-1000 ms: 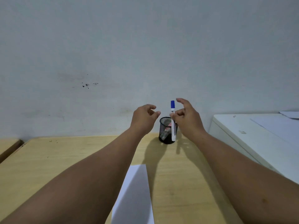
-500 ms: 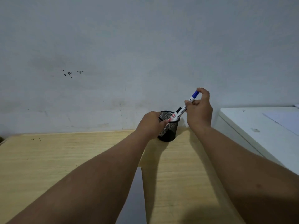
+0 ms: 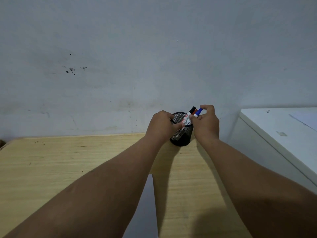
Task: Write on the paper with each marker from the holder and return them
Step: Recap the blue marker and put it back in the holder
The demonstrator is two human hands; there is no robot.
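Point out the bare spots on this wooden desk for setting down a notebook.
The light wooden desk is bare on its whole left half, from the wall to the left forearm. Crowded: the black mesh pen holder with both hands on it, and the white paper sheet between the forearms.

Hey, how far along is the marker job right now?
Black and red markers stand in the holder, steadied by the left hand. In hand: the right hand pinches the capped blue marker at the rim, its lower end apparently inside. Left: let go. Whether every marker has written I cannot tell; the paper is mostly hidden.
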